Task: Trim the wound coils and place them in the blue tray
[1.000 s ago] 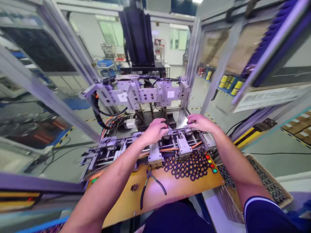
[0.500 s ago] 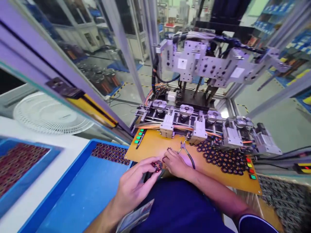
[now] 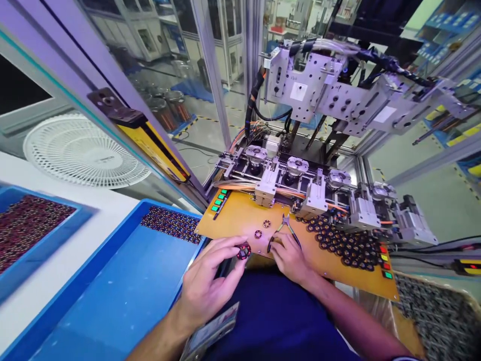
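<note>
My left hand (image 3: 210, 276) pinches a small round wound stator (image 3: 243, 251) between thumb and fingertips, its dark ring with reddish coils facing up. My right hand (image 3: 291, 256) is closed over the handles of a pair of cutting pliers (image 3: 286, 220), whose jaws point away from me on the yellow-orange machine panel (image 3: 240, 220). Between the hands and the machine, two similar stators lie flat on the panel, a nearer stator (image 3: 258, 234) and a farther stator (image 3: 266, 223). My fingers partly hide the plier handles.
Many dark stators (image 3: 345, 245) lie crowded on the panel's right side. Behind the panel stands a machine fixture (image 3: 296, 165) with clamps. A blue tray (image 3: 112, 281) with rows of stators lies at left, near a white fan (image 3: 86, 150). Green buttons (image 3: 218, 202) line the panel's left end.
My right hand has moved away from the small stators, toward me and right, onto the plier handles. Two stators now lie uncovered on the panel. My left hand still holds its stator.
</note>
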Demonstrator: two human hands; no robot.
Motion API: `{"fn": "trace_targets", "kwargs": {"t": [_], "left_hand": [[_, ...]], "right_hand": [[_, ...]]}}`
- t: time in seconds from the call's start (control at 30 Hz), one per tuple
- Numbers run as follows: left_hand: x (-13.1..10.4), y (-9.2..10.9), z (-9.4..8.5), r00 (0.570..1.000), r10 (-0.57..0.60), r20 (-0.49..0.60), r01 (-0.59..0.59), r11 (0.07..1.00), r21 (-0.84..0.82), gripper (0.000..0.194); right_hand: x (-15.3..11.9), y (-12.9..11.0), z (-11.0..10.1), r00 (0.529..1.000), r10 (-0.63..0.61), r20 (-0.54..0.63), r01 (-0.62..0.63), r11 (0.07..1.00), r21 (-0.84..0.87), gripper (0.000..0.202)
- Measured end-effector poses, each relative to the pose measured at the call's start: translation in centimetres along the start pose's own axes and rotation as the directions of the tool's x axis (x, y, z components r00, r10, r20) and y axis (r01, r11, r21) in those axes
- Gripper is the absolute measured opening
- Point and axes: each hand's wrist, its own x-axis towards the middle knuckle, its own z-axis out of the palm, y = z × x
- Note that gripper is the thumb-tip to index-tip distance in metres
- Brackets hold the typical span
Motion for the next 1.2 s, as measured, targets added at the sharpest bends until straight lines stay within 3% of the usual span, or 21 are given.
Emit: {"fn": "trace_targets", "kwargs": {"t": [0.27, 0.37, 0.5, 0.7, 0.8, 1.03, 1.2], "left_hand": [[0.2, -0.5, 1.1, 0.996, 0.028, 0.079, -0.028, 1.000, -0.006, 0.058], [0.1, -0.4, 1.8, 0.993, 0.034, 0.112, -0.030, 0.999, -0.040, 0.062], [0.1, 0.0, 2.6, 0.991, 0.064, 0.121, -0.052, 0.993, -0.102, 0.069], [0.6, 1.1, 2.8, 0.984, 0.139, 0.108, -0.128, 0.987, -0.098, 0.072], [0.6, 1.5, 2.6, 0.983, 0.147, 0.109, -0.141, 0.988, -0.065, 0.068], [0.4, 1.7, 2.1, 0.982, 0.153, 0.108, -0.149, 0.988, -0.038, 0.064], [0.5, 2.2, 1.8, 0.982, 0.139, 0.127, -0.137, 0.990, -0.023, 0.065]], "right_hand": [[-2.8, -1.6, -4.2, 0.976, 0.138, -0.167, -0.130, 0.990, 0.056, 0.021], [-1.9, -3.1, -6.3, 0.963, 0.151, -0.223, -0.127, 0.985, 0.117, 0.030], [0.8, -4.9, -8.2, 0.938, 0.213, -0.275, -0.105, 0.928, 0.358, 0.034], [2.6, -5.7, -8.4, 0.939, 0.212, -0.271, -0.041, 0.852, 0.523, 0.031], [2.8, -6.0, -8.3, 0.940, 0.188, -0.285, 0.000, 0.834, 0.551, 0.017], [3.8, -7.1, -8.6, 0.925, 0.103, -0.366, 0.100, 0.862, 0.496, 0.011], [4.6, -8.5, -8.4, 0.906, 0.103, -0.411, 0.093, 0.898, 0.430, 0.011]]}}
